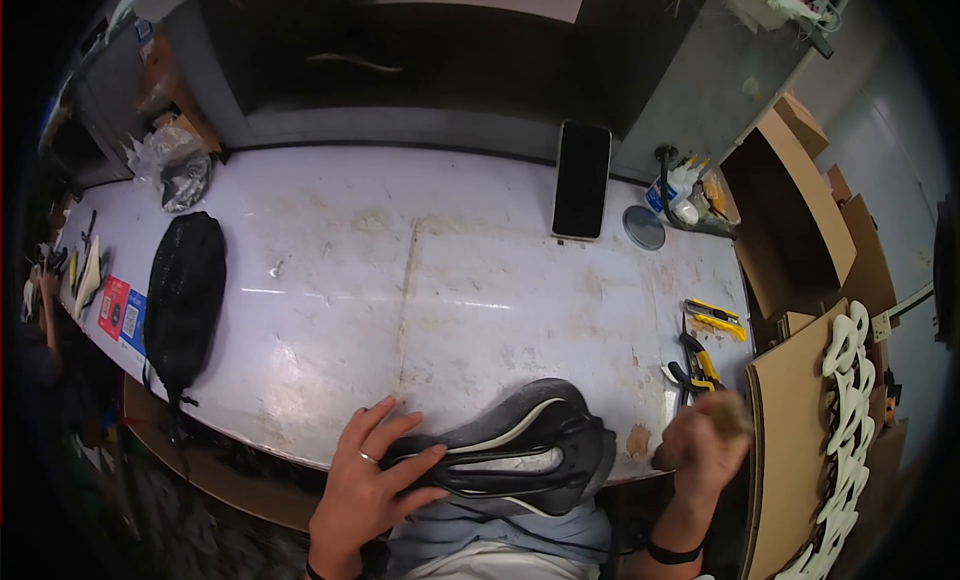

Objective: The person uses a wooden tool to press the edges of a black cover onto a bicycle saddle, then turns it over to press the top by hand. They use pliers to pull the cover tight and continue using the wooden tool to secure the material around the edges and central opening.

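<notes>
A black bicycle saddle (590,450) with pale strips and a long central opening lies tilted across my lap at the table's front edge. Its narrow end is gripped by my left hand (370,470), fingers spread over the side and a ring on one of them. To the saddle's right, my right hand (705,445) is raised in a fist, blurred by motion. Something brownish seems to be in that fist, too smeared to name. Pliers (700,365) with yellow and black handles and a yellow utility knife (717,318) lie just beyond it.
On the white table (480,270) are a black pouch (185,290), a phone (582,180), a round grey lid (643,228) and small bottles (680,185). Cardboard boxes (800,220) and a stack of white saddle-shaped parts (845,410) stand at the right.
</notes>
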A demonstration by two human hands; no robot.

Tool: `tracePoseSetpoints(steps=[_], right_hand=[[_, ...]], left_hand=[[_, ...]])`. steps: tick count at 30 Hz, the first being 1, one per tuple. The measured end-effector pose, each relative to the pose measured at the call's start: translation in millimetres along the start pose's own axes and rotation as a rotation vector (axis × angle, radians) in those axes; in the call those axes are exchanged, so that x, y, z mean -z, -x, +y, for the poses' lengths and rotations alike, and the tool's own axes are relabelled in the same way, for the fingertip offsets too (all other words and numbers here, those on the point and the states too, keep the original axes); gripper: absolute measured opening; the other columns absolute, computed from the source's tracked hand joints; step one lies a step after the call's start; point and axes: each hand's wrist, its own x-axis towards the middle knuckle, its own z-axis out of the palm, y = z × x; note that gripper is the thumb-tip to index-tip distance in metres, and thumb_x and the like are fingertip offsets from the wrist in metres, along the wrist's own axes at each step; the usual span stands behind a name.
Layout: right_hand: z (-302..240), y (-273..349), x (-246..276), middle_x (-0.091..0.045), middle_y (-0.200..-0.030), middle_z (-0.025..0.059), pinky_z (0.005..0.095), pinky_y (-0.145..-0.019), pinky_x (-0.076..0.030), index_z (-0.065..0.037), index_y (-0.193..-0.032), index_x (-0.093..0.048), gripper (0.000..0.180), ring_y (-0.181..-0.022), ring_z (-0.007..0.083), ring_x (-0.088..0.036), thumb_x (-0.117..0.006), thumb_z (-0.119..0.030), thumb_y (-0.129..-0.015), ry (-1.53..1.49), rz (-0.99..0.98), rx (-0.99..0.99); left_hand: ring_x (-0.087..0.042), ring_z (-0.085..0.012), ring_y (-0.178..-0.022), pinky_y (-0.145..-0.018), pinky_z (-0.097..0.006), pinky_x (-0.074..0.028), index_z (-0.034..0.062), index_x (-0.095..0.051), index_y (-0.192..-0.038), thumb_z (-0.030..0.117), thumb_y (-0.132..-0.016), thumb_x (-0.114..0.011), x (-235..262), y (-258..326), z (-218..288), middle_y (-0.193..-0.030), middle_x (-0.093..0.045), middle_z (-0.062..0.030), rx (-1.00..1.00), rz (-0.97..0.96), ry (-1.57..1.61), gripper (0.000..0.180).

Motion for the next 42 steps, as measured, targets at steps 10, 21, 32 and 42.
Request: tracePoseSetpoints(steps=[10, 21, 32, 42], right_hand=[[11, -19, -70, -0.065, -0.118, 0.0171, 0.0496, -0.103, -0.046, 0.000, -0.109, -0.073, 0.026, -0.114, 0.0391, -0.060, -0.084, -0.014, -0.090, 0.836, -0.501, 0.408], [38, -30, -75, -0.066, -0.111, 0.0137, 0.0453, -0.096, -0.048, -0.003, -0.102, -0.074, 0.018, -0.110, 0.0372, -0.061, -0.084, -0.008, -0.089, 0.792, -0.439, 0.338], [6, -2, -99, -0.067, -0.121, 0.0131, 0.0439, -0.093, -0.056, -0.007, -0.129, -0.077, 0.050, -0.112, 0.0341, -0.066, -0.091, -0.026, -0.085, 0.665, -0.836, 0.732], [-61, 17, -103, -0.067, -0.141, 0.0247, 0.0473, -0.113, -0.052, 0.000, -0.141, -0.071, 0.041, -0.129, 0.0422, -0.067, -0.070, -0.027, -0.110, -0.598, -0.576, -0.114]], left_hand=[[-0.052, -0.0459, -0.149, -0.118, -0.058, -0.048, 0.0181, -0.087, -0.120, 0.032, -0.071, -0.099, 17, 23, -24, -0.149, -0.065, -0.0137, 0.117, 0.044, 0.085, 0.052], [-0.052, -0.0447, -0.150, -0.122, -0.057, -0.044, 0.0196, -0.087, -0.123, 0.033, -0.075, -0.098, 21, 21, -29, -0.150, -0.065, -0.0120, 0.079, 0.009, 0.060, 0.051], [-0.042, -0.0393, -0.159, -0.130, -0.053, -0.036, 0.0142, -0.079, -0.139, 0.024, -0.078, -0.099, 20, 20, -35, -0.158, -0.060, -0.0137, 0.091, -0.090, 0.196, 0.065], [-0.070, -0.0300, -0.128, -0.113, -0.045, -0.053, -0.0030, -0.058, -0.144, 0.036, -0.115, -0.058, -13, 5, -2, -0.140, -0.068, -0.0204, 0.288, 0.226, 1.488, 0.048]])
